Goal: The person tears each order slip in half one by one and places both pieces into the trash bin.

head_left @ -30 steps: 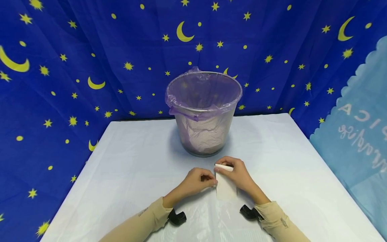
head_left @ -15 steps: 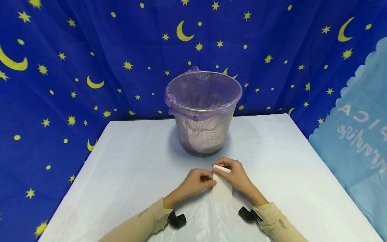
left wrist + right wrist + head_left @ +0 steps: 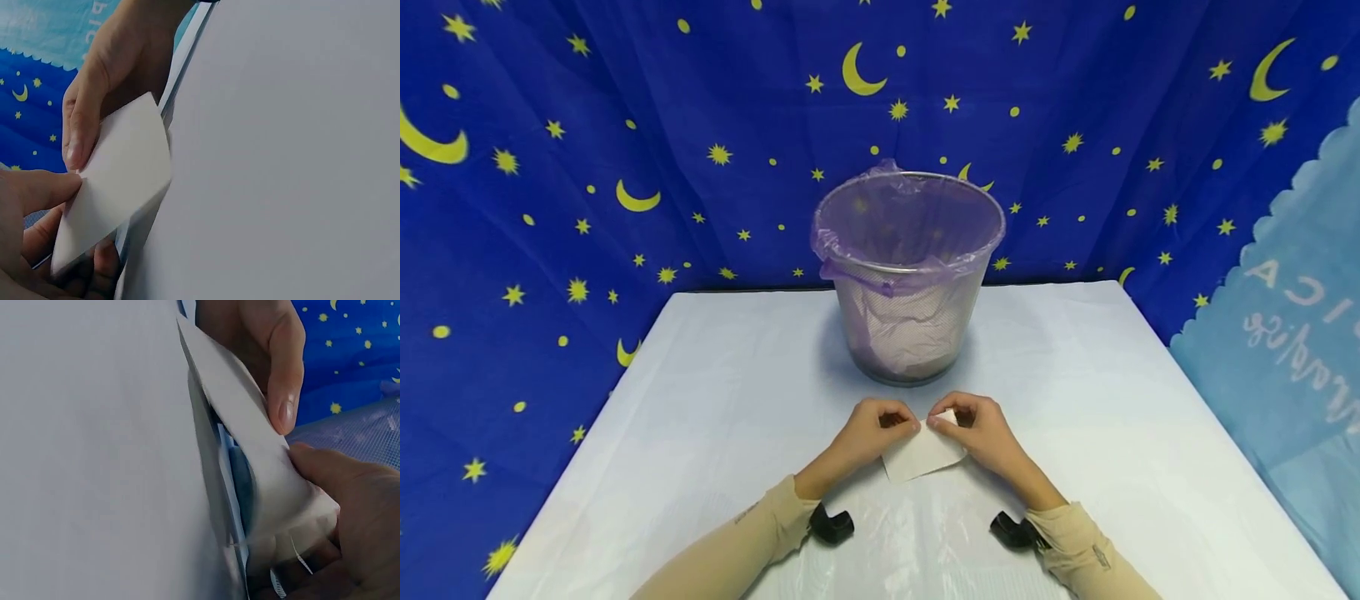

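Note:
Between my two hands is a small piece of white paper, held just above the white table near its front. My left hand pinches it by the upper left edge, thumb on the near face. The right hand pinches the upper right part, and both thumb tips nearly meet. The right wrist view has the paper bending over in a curve toward the right hand's fingers. In the left wrist view its face looks flat and blank. Some fingertips are hidden behind the paper.
Beyond the hands stands a mesh wastebasket lined with a purple plastic bag. White sheeting covers the table. A blue star-and-moon curtain hangs behind, and a light blue cloth with lettering at the right.
The paper, earlier hanging lengthwise from a rolled top edge in the right hand, now lies crosswise between both hands. My left hand has shifted up and left.

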Demonstrator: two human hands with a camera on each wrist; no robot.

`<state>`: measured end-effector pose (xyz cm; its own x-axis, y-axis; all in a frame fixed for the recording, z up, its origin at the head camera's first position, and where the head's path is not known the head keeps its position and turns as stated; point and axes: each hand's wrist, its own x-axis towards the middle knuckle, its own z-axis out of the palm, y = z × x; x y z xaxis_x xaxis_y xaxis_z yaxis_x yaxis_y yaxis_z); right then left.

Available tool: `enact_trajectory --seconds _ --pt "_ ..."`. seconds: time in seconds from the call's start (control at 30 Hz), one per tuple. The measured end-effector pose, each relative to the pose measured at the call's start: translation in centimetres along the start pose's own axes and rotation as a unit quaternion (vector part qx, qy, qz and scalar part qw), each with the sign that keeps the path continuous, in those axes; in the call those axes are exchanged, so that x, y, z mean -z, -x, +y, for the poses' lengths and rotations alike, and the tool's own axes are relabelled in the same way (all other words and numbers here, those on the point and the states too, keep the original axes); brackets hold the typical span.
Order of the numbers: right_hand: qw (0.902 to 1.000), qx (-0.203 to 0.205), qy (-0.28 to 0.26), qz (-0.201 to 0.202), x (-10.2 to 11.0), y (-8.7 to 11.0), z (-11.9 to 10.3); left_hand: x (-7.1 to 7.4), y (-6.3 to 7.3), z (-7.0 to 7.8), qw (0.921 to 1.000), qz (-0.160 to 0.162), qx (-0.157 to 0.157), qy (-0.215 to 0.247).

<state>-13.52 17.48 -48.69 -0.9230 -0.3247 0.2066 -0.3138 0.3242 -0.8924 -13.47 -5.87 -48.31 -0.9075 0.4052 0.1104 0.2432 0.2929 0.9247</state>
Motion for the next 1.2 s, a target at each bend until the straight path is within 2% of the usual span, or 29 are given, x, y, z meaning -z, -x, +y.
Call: enact_trajectory --seconds 0.17,0.4,0.63,0.87,1.2 --pt "0.9992 0.003 0.037 -0.012 0.1 0.3 0.1 0.1 -0.2 -0.3 1.0 0.005 0.001 -0.002" --pt "0.9985 0.008 0.018 -0.051 0.0 0.3 -0.2 0.5 -0.1 -0.1 0.9998 -0.001 0.004 -0.02" --pt "0.9985 0.014 0.024 -0.047 -0.1 0.0 0.0 0.7 -0.3 0.2 1.0 -0.009 0.001 -0.001" --pt "0.9987 0.009 0.015 -0.048 -0.3 -0.1 -0.2 0.9 -0.3 0.4 0.9999 -0.014 0.005 -0.003" --pt "0.9985 0.018 0.039 -0.034 -0.2 -0.6 -1.7 1.4 -0.9 1.1 0.9999 -0.011 -0.002 0.006"
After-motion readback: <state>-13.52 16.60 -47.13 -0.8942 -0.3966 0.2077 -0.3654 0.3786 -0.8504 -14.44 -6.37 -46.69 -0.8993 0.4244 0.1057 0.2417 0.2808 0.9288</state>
